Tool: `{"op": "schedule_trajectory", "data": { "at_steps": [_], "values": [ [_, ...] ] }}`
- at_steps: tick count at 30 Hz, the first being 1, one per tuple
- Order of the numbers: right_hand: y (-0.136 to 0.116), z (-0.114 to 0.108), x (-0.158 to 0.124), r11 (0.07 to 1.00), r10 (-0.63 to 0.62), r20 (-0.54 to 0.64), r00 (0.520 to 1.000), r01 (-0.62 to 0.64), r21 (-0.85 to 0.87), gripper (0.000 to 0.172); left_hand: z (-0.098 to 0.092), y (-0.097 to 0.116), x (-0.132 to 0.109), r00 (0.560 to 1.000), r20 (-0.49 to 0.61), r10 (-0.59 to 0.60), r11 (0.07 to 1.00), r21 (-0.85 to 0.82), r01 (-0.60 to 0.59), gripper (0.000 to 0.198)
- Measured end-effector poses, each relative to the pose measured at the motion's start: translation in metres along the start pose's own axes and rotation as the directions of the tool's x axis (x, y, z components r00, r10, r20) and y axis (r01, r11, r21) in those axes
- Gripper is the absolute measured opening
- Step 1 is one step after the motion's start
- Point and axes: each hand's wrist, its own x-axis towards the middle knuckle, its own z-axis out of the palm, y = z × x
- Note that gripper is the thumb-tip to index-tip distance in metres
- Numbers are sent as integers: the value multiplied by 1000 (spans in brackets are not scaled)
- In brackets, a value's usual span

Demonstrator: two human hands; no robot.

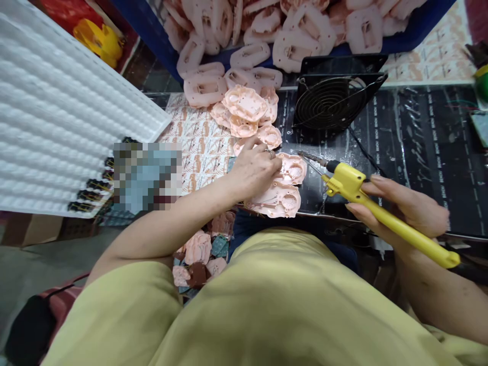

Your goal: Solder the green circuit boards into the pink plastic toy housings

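My right hand (412,206) is wrapped round the handle of a yellow soldering iron (346,180). Its dark tip and a thin metal feed tube point left, a little above the mat and apart from the shells. My left hand (257,170) bears a ring and has its fingers bent down over a pink plastic shell (295,170) with a round perforated speaker grille. What its fingertips pinch is partly hidden under the hand. Nearer my body, a second such shell (280,201) lies at the table's edge. Beyond the left hand more pink shells (244,104) are piled up.
A black fan (328,101) stands at the back of the black mat (419,147). Behind it, a blue bin (430,25) is heaped with pink shells. At left leans a ribbed white tray (76,101) with small dark parts along its edge. Scattered shells (198,246) lie below the table.
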Motion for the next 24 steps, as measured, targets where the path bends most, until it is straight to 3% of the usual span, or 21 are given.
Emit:
{"op": "schedule_trajectory", "data": {
  "at_steps": [2, 7, 11, 13, 18, 22, 24],
  "values": [
    [-3, 0, -1, 999, -37, 7, 999, 37, 19, 68, -7, -6, -4, 999, 6, -35, 998, -57, 35, 20],
    [-14, 5, 3, 986, -74, 252, 965, 33, 163, 49, -24, -41, -37, 971, 31, -239, 947, -213, 240, 34],
    [-23, 25, 4, 990, -91, 244, 966, 61, 126, 30, -21, -57, -63, 922, 197, -333, 892, -250, 376, 45],
    [-29, 41, 5, 993, -101, 246, 964, 85, 77, 32, -15, -57, -67, 909, 239, -341, 876, -270, 400, 48],
    [-42, 76, 9, 995, -88, 202, 976, 96, -33, 30, -7, -47, -73, 918, 196, -344, 869, -304, 390, 58],
    [-43, 84, 7, 998, -42, 210, 977, 49, -30, 24, -16, -43, -92, 962, 202, -181, 915, -323, 240, 76],
    [-42, 84, 7, 999, -30, 198, 980, 38, -35, 23, -21, -42, -103, 976, 195, -94, 926, -342, 157, 74]
  ]
}}
